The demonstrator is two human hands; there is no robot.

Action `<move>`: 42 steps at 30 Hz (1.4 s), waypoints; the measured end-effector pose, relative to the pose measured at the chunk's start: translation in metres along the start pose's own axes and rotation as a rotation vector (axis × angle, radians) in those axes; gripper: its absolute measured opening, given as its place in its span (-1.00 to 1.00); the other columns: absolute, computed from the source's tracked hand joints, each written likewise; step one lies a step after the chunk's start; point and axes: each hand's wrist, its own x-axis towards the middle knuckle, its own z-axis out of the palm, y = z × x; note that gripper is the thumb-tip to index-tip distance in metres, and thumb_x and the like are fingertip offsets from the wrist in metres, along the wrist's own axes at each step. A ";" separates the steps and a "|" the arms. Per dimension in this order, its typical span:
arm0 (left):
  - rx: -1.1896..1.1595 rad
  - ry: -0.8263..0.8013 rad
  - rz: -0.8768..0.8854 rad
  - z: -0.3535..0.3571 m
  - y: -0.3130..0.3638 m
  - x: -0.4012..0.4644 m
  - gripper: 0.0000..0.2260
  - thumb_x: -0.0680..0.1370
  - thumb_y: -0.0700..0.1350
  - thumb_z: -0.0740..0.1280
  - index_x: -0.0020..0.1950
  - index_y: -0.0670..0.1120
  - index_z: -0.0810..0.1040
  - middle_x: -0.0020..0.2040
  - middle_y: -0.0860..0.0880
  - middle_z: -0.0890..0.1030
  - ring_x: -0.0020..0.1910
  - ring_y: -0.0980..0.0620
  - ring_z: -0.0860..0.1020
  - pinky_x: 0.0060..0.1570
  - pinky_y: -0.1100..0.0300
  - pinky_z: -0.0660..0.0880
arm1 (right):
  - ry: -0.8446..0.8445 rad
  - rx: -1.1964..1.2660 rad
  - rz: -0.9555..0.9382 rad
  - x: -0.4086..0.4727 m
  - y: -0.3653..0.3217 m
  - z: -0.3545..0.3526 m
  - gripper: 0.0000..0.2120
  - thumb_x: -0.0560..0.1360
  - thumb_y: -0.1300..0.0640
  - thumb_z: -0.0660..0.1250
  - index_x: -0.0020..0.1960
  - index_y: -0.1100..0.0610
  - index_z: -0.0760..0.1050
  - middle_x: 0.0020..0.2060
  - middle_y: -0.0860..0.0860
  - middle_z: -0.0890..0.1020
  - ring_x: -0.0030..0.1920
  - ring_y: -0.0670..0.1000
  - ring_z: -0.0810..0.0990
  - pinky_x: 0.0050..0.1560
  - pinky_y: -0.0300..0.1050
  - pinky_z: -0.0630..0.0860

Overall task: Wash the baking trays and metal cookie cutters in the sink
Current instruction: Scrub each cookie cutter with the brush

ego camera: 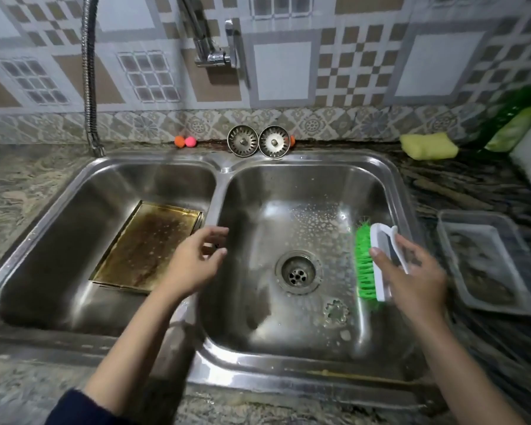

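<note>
Steel strainers [258, 144] behind sink [221, 170]; sponge [428, 145], plastic tray [460, 262] right.

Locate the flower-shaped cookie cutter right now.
Head view: the cookie cutter lies on the floor of the right basin, just right of and nearer than the drain, below the scrub brush.

Home kitchen: double steel sink [221, 170] under my hands, tiled backsplash [288, 72] beyond, stone counter [28, 179] either side.
</note>
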 end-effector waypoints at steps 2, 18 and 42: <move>0.013 -0.204 0.077 0.043 0.030 0.004 -0.74 0.50 -0.23 0.36 0.17 -0.03 0.54 0.01 0.05 0.61 -0.03 0.11 0.59 0.00 0.34 0.50 | 0.022 0.025 -0.011 0.002 -0.005 -0.006 -0.48 0.32 0.09 0.56 0.25 0.12 0.55 0.10 0.08 0.66 0.07 0.01 0.64 0.16 0.02 0.56; 0.844 -0.764 0.395 0.245 0.038 0.007 -0.60 0.48 -0.01 0.27 0.32 -0.01 0.38 0.22 -0.13 0.44 0.11 -0.21 0.54 0.07 0.00 0.46 | 0.020 -0.038 -0.122 -0.005 -0.031 -0.071 -0.50 0.30 0.06 0.55 0.22 0.03 0.57 -0.04 -0.05 0.69 -0.07 -0.20 0.67 -0.09 -0.29 0.59; -0.986 -0.577 -0.593 0.184 0.077 0.001 -0.82 0.54 -0.19 0.31 0.04 0.04 0.62 -0.11 -0.03 0.62 -0.18 -0.02 0.58 -0.23 0.14 0.53 | 0.046 -0.635 -0.141 0.067 -0.042 -0.119 -0.40 0.36 -0.05 0.52 0.35 0.04 0.48 0.26 0.07 0.57 0.24 0.11 0.52 0.13 0.01 0.51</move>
